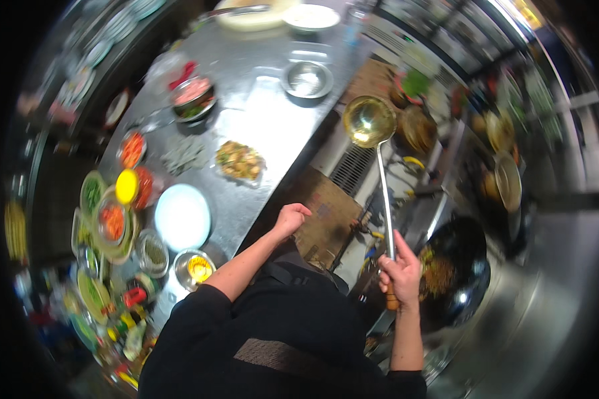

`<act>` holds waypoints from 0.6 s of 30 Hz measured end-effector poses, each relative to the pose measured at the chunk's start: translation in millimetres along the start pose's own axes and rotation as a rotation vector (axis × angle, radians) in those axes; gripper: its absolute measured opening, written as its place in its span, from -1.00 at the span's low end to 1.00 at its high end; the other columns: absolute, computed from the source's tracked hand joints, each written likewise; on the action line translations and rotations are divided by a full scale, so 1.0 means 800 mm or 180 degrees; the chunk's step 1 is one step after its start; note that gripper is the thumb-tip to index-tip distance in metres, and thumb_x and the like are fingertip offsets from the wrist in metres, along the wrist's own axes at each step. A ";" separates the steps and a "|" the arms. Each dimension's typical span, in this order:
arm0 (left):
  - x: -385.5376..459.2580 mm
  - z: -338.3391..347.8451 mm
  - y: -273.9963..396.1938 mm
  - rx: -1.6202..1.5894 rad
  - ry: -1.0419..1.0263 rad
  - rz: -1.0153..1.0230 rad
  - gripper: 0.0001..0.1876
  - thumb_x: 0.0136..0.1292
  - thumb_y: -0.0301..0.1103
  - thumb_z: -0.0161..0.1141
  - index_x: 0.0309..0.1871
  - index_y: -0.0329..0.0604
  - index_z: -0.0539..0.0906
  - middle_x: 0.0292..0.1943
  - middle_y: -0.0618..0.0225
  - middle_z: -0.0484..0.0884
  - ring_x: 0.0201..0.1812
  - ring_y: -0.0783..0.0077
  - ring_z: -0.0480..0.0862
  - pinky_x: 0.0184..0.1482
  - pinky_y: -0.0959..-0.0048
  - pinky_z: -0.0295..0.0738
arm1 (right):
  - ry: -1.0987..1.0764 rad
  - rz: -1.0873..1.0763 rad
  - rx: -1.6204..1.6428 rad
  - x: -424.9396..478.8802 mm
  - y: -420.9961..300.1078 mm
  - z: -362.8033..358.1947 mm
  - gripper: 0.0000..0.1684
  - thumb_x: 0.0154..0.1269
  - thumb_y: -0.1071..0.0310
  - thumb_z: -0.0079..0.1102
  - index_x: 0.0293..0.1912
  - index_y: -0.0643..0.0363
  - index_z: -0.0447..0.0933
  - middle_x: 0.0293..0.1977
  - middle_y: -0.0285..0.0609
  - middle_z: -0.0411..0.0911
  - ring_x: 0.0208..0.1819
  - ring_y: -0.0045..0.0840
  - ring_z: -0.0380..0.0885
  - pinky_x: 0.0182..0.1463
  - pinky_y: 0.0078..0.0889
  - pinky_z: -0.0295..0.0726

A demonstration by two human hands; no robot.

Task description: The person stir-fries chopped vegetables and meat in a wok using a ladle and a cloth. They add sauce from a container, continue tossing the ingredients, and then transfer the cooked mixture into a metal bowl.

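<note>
My right hand grips the long handle of a metal ladle just above its wooden end. The ladle's round bowl points away from me and has a golden, shiny inside. To the right of that hand sits a black wok, with brownish chopped food inside. My left hand hangs in front of my body, fingers curled, with nothing visible in it. It is close to the edge of the steel worktop, on which a bag of mixed diced food lies.
On the worktop stand a stack of pale plates, a steel bowl holding something yellow, an empty-looking steel bowl and a yellow-lidded jar. Bowls of ingredients crowd its left side. Flattened cardboard covers part of the floor.
</note>
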State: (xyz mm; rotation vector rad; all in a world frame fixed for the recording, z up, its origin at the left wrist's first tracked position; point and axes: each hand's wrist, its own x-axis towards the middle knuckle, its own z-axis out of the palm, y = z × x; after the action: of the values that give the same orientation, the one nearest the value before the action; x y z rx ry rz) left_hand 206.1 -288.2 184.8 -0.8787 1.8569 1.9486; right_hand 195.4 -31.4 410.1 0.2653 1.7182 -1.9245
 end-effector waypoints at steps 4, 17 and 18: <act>0.015 0.031 0.023 -0.0057 -0.0500 0.0195 -0.73 -0.07 -0.59 -0.01 -0.33 -0.25 0.69 -0.62 0.45 0.51 -0.64 0.60 0.36 -0.59 0.52 0.23 | 0.0942 -0.0545 0.0138 -0.067 -0.010 -0.071 -0.23 0.27 0.62 0.03 0.43 0.33 0.01 -0.47 -0.28 0.43 -0.67 -0.75 0.33 -0.70 -0.66 0.39; -0.069 0.227 0.151 0.1667 -0.3108 0.0051 -0.63 0.35 -0.13 0.03 -0.24 -0.33 0.62 -0.53 0.30 0.61 -0.62 0.56 0.51 -0.55 0.56 0.41 | 0.3171 0.0247 -0.0713 -0.221 0.127 -0.177 -0.25 0.21 0.50 0.09 0.40 0.19 0.18 -0.61 -0.36 0.38 -0.68 -0.75 0.36 -0.71 -0.56 0.38; -0.089 0.243 0.165 0.1880 -0.3124 -0.0026 -0.57 0.35 -0.05 0.05 -0.25 -0.35 0.62 -0.52 0.29 0.61 -0.62 0.54 0.52 -0.53 0.55 0.43 | 0.3281 0.0491 -0.0893 -0.228 0.130 -0.173 -0.28 0.18 0.46 0.10 0.36 0.18 0.24 -0.59 -0.14 0.51 -0.64 -0.52 0.51 -0.61 -0.41 0.49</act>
State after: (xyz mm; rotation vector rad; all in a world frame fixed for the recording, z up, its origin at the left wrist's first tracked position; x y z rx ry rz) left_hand 138.3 -99.9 327.4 0.2369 1.5870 1.2763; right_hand 372.3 145.8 386.4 1.4141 2.4368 -1.4576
